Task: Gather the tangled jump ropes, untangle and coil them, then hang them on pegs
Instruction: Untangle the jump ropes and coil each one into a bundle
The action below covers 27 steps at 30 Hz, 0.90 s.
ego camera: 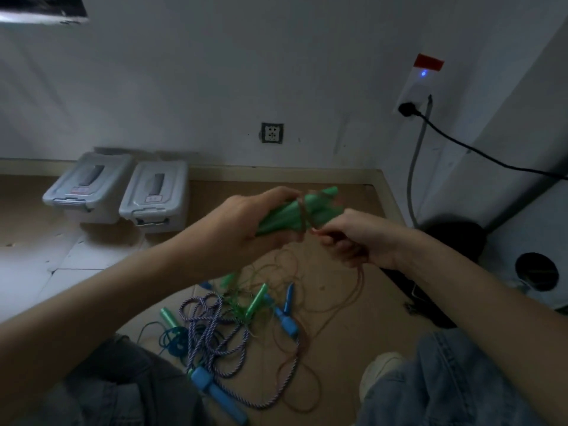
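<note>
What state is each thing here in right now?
green handles: bundled, gripped by left hand, thin cord wound round
right hand: pinching the cord
rope pile: tangled on floor
grey bins: lids closed
black plug: in socket

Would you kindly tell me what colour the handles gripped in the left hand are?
Green: the handles in the left hand, seen in the head view.

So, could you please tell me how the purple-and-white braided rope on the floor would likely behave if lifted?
The purple-and-white braided rope lies in loose loops, so it is probably floppy. It crosses thinner cords, so it may drag them along. Its blue handle would likely dangle.
</note>
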Tool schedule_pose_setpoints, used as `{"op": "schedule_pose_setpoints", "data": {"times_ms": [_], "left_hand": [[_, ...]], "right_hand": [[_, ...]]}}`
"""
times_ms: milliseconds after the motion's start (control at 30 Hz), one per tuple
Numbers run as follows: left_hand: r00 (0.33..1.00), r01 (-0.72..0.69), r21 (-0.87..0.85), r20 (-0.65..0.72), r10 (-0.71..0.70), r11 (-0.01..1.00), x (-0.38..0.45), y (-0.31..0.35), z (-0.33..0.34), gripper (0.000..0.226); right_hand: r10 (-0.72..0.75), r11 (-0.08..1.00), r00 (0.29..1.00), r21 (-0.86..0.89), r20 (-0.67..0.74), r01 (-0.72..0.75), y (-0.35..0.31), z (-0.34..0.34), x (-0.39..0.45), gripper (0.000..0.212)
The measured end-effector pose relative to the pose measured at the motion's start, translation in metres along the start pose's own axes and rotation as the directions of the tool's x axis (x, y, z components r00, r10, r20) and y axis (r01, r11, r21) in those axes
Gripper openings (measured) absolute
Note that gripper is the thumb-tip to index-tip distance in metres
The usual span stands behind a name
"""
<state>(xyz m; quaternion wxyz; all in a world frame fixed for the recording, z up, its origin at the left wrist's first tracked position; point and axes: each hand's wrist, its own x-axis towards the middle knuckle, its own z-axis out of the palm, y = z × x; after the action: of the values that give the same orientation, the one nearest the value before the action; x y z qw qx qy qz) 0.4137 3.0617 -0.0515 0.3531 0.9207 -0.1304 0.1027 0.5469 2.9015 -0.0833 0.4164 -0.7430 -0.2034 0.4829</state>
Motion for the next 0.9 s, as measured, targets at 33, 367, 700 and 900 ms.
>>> {"op": "schedule_pose_setpoints", "data": {"times_ms": [33,367,700,900], "left_hand": [[0.999,0.040,-0.024,-0.001,-0.040,0.999,0.001,-0.001,-0.002,0.040],[0.924,0.367,-0.528,0.112,-0.366,0.766,0.005,-0.017,-0.009,0.016],[0.720,0.618,-0.322,-0.133,-0.681,0.717,0.009,-0.057,-0.014,0.016],[0.846,0.409,0.343,0.204,-0.492,0.846,-0.002,-0.056,0.025,0.021]], "right_hand": [[0.024,0.999,0.998,-0.038,0.065,-0.022,0.000,0.000,-0.002,0.037],[-0.434,0.888,0.899,0.197,0.062,0.415,0.000,0.018,0.001,0.010],[-0.364,0.928,0.903,0.002,0.230,0.373,-0.007,0.022,-0.016,0.036],[-0.425,0.905,0.895,0.051,0.135,0.422,-0.016,0.017,-0.019,0.038]]}}
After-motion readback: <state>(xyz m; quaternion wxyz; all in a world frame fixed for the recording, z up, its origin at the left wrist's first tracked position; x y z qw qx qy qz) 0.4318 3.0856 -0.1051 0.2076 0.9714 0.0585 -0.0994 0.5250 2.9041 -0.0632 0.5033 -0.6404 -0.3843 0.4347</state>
